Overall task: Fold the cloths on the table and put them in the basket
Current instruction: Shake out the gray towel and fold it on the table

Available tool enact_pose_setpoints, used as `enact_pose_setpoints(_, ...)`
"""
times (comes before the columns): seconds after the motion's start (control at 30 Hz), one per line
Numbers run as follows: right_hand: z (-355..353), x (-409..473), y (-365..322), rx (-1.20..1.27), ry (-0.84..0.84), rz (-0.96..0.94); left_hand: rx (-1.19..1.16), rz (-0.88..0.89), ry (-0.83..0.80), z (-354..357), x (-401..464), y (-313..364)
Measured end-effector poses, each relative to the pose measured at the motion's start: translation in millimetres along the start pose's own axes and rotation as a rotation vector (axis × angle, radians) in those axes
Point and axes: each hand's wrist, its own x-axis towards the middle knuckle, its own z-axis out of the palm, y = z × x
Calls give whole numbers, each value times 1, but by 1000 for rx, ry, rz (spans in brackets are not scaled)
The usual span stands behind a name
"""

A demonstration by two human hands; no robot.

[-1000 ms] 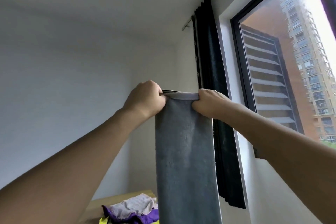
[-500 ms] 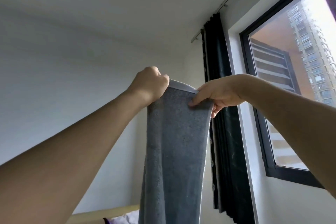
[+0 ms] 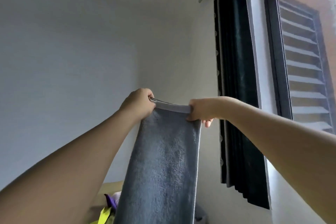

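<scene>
We are holding the grey towel [image 3: 163, 160] up in the air, our left hand [image 3: 138, 103] and right hand [image 3: 201, 111] each gripping a top corner, fingers clenched around its hem.

The only camera is sitting on the person's head and is tilting upward, looking past both outstretched arms toward the room's corner where the two pale walls [image 3: 91, 60] are meeting. It is taking in wide: ceiling above, the dark curtain [image 3: 236, 78] and window [image 3: 300, 60] running down the right side. Close in front, the left hand [image 3: 138, 103] and right hand [image 3: 201, 110] are filling the middle, holding up a grey towel [image 3: 163, 160] that is hanging toward the lens. Only a sliver of table [image 3: 111, 186] with coloured cloths [image 3: 107, 211] is peeking in at the bottom edge. There is no second view to share anything.
</scene>
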Motion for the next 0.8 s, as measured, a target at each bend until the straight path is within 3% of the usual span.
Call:
enact_pose_setpoints(0.17, 46, 68, 19, -163, 328, -65, 113, -15, 161, 70, 32, -38)
enact_pose_setpoints(0.33, 38, 96, 17, -111, 635, -92, -267, -98, 300, 80, 70, -26)
enact_pose_setpoints(0.43, 23, 91, 15, -116, 762, -53, -388, -93, 287, 68, 70, -10)
enact_pose_setpoints(0.63, 11, 45, 16, -177, 803, -38, -401, 7, 202, 37, 38, 12)
enact_pose_setpoints(0.8, 8, -23, 10, -229, 653, 9, -270, -25, 176, 0, -19, 36)
